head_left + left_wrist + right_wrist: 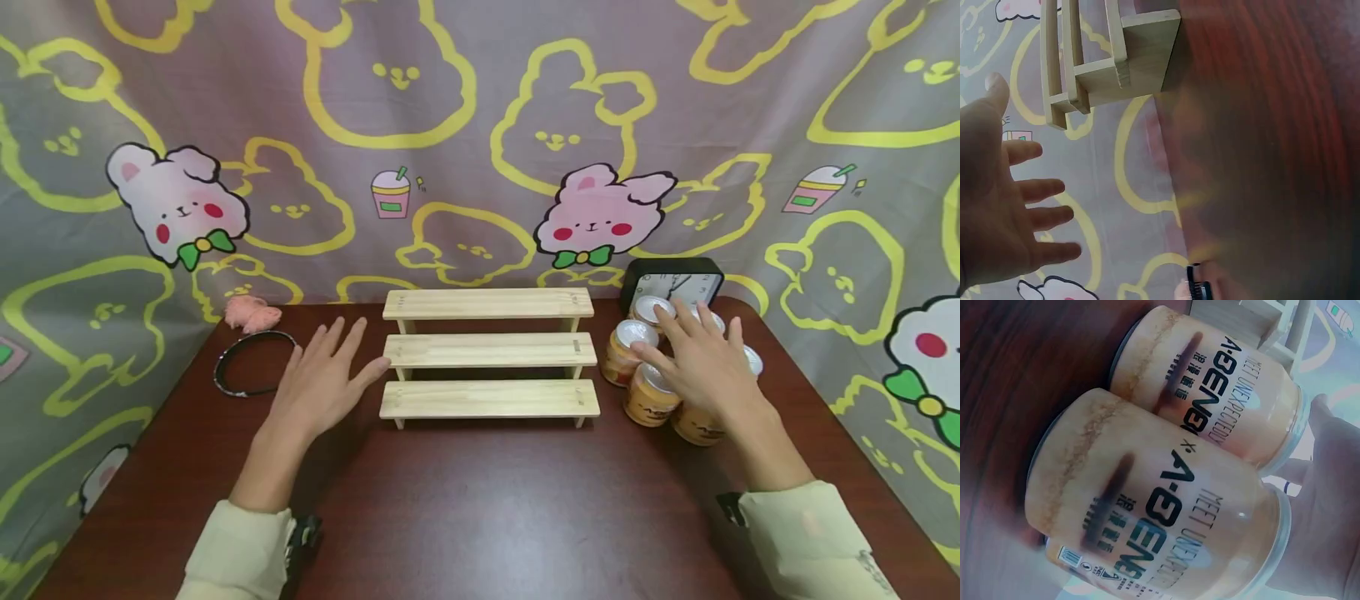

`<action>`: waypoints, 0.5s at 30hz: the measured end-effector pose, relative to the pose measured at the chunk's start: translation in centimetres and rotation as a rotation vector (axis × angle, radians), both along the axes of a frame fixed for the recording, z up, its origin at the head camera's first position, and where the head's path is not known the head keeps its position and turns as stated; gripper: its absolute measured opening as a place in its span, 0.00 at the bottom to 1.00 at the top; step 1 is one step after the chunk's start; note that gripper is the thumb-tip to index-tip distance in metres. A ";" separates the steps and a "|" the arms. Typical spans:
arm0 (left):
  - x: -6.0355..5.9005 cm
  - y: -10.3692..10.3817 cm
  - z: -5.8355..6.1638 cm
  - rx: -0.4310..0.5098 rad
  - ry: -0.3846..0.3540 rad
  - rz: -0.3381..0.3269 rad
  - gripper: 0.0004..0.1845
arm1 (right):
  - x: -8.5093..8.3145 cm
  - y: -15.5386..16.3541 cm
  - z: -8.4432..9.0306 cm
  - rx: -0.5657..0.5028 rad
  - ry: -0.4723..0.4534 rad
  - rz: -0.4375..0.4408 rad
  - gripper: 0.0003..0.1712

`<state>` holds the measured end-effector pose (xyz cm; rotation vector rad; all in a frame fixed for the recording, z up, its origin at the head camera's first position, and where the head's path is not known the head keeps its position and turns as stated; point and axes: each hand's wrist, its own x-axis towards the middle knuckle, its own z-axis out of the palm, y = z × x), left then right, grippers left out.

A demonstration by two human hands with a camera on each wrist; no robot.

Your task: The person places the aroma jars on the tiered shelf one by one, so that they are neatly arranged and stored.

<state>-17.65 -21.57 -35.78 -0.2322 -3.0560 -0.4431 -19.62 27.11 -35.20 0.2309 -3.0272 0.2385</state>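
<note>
We held our right hand [701,360] flat with fingers spread on the orange drink cans [651,393] (crowded together), so a push might have tipped one over, while our left hand [318,382] hovered spread, holding nothing.

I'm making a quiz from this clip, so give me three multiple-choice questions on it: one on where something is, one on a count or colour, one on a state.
1. Where are the cans relative to the shelf?
A. left of it
B. right of it
C. on its top step

2. How many steps has the shelf?
A. two
B. three
C. five

3. How is the left hand?
A. open, fingers spread
B. gripping a can
C. clenched in a fist

Answers: 1 B, the cans stand on the table by its right end, under the right hand. 2 B, three planks show. 3 A, straight fingers, holding nothing.
</note>
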 end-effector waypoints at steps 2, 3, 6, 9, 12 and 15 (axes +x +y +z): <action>-0.1 -0.1 -0.3 0.052 -0.021 -0.027 0.47 | 0.1 0.5 -0.1 -0.007 0.010 -0.001 0.52; -0.1 -0.1 -0.5 0.083 -0.039 -0.040 0.47 | 0.2 0.8 -0.2 -0.012 0.014 -0.002 0.51; -0.3 -0.4 -1.0 0.178 -0.085 -0.064 0.47 | 0.3 1.5 -0.3 -0.027 0.025 -0.006 0.51; -0.3 -0.8 -1.6 0.267 -0.108 -0.089 0.49 | 0.3 2.0 -0.3 -0.056 0.033 -0.014 0.51; -0.4 -1.3 -2.0 0.341 -0.121 -0.107 0.52 | 0.3 2.4 -0.2 -0.092 0.052 -0.022 0.50; -0.3 -1.7 -2.3 0.402 -0.147 -0.099 0.54 | 0.3 2.9 -0.2 -0.129 0.085 -0.023 0.49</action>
